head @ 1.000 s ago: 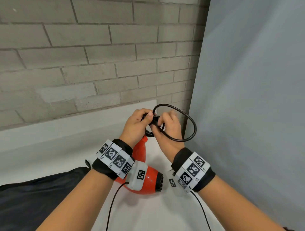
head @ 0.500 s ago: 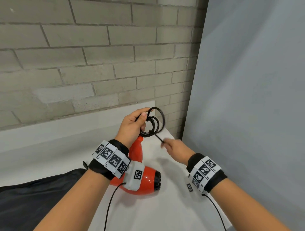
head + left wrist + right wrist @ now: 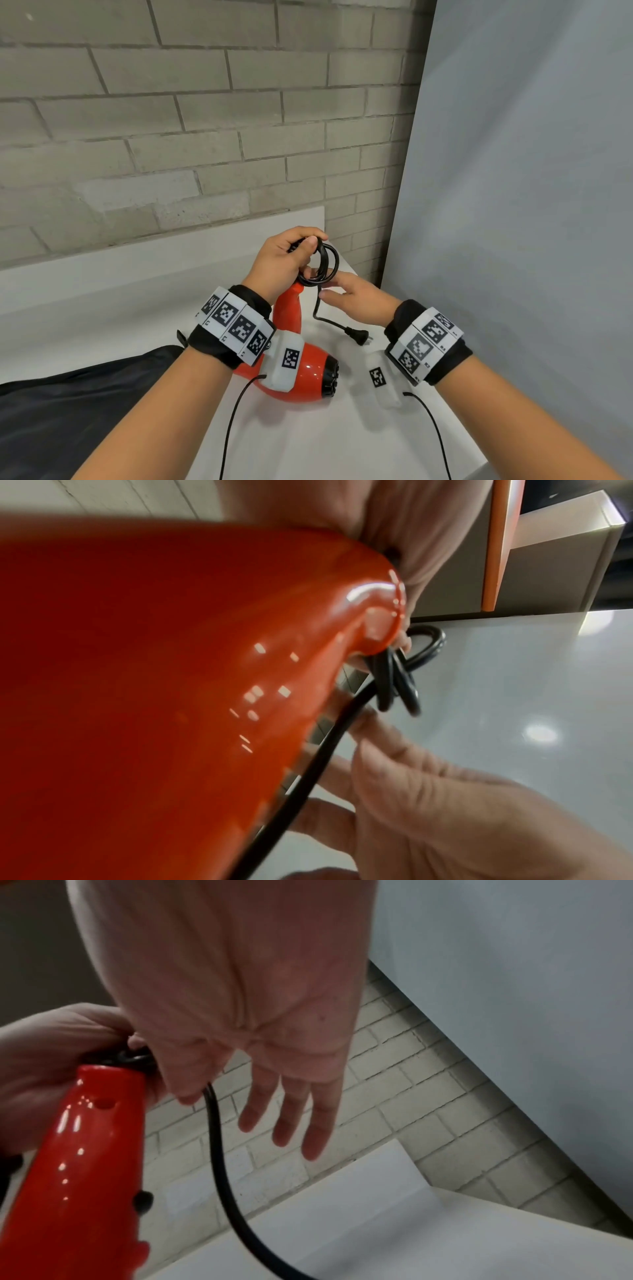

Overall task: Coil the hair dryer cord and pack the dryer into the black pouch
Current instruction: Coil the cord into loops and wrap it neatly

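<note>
The red hair dryer [image 3: 308,371] lies on the white table [image 3: 308,445], its handle [image 3: 290,308] pointing away from me. My left hand [image 3: 301,245] grips a small coil of black cord [image 3: 325,263] at the handle's end. My right hand [image 3: 325,286] is just below the coil and pinches the loose cord [image 3: 214,1137] between thumb and forefinger, its other fingers [image 3: 284,1118] straight. The rest of the cord trails down to the plug [image 3: 358,336], which lies on the table. The black pouch [image 3: 85,394] lies flat at the lower left.
A brick wall [image 3: 205,137] rises behind the table. A grey panel [image 3: 513,205] closes the right side, close to my right hand. The table's right edge runs under my right forearm. Thin black wrist-camera cables [image 3: 236,411] hang from both wrists.
The wide cord loop has shrunk to a small coil in my left hand. My right hand pulled away to the right, then came back under the coil. The plug now lies on the table.
</note>
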Demonstrator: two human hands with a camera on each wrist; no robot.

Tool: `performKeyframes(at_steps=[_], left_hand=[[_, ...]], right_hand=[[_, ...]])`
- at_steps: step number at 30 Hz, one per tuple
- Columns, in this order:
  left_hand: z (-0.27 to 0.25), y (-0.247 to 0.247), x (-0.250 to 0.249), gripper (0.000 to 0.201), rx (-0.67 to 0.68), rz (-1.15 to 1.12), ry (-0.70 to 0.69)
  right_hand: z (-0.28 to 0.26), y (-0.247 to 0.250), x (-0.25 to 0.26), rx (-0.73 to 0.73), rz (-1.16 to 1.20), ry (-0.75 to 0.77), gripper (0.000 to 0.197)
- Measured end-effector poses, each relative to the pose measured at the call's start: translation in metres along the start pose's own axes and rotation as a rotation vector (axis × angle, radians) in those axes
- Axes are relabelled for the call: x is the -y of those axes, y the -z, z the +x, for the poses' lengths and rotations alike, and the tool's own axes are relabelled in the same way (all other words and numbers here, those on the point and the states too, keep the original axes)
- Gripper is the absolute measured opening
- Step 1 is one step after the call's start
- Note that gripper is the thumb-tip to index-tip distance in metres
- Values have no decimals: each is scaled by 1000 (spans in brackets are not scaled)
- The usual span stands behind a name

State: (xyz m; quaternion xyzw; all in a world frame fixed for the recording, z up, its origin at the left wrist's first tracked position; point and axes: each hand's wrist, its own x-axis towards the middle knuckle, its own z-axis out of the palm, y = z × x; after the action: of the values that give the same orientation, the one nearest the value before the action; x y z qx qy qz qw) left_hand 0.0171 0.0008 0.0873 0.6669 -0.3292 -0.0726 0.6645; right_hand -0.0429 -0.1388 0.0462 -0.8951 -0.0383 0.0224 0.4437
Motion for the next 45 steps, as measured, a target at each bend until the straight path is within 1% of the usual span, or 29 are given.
performKeyframes(at_steps=[2, 5, 8, 10, 13, 15, 19, 22, 26, 30, 32, 35, 38, 41, 43, 45], left_hand=[[-2, -1, -3, 21, 30, -31, 4], [-2, -1, -4, 16, 57, -78, 21], [-2, 1, -4, 16, 78, -78, 56], [-2, 2, -5, 15, 93, -60, 65], [-1, 3, -3, 19, 86, -15, 56], [0, 4, 0, 20, 66, 2, 45], [0, 2, 5, 20, 21, 44, 39], [-1, 2, 2, 19, 33, 5, 38], [-6, 4, -3, 19, 114, 14, 32], [-7, 6, -2, 28, 142, 113, 24], [-6, 5, -3, 23, 143, 112, 34], [-5, 5, -4, 15, 91, 57, 55], [-2, 7, -1, 18, 14, 23, 94], [3, 8, 2, 19, -47, 7, 98], [6, 8, 3, 18, -77, 13, 92], [7, 9, 3, 18, -96, 26, 92]], right_hand=[[4, -3, 0, -69, 36, 47, 19], [6, 0, 1, -206, 14, 0, 30], [8, 11, 2, -269, 16, -45, 32], [8, 22, 5, -342, 11, -50, 32], [3, 39, 16, -522, -13, 16, 22], [-2, 45, 27, -609, -23, 86, 21], [-13, 42, 50, -686, -55, 217, 21], [-18, 35, 59, -689, -58, 269, 21], [-20, 32, 64, -688, -34, 299, 23], [-20, 34, 67, -678, -20, 328, 23], [-21, 34, 66, -653, -23, 352, 22], [-21, 42, 56, -562, -42, 330, 21], [-17, 48, 26, -429, -13, 214, 23], [-12, 43, -17, -284, -73, 3, 28], [-13, 36, -43, -240, -121, -121, 29], [-17, 29, -60, -252, -115, -199, 25]])
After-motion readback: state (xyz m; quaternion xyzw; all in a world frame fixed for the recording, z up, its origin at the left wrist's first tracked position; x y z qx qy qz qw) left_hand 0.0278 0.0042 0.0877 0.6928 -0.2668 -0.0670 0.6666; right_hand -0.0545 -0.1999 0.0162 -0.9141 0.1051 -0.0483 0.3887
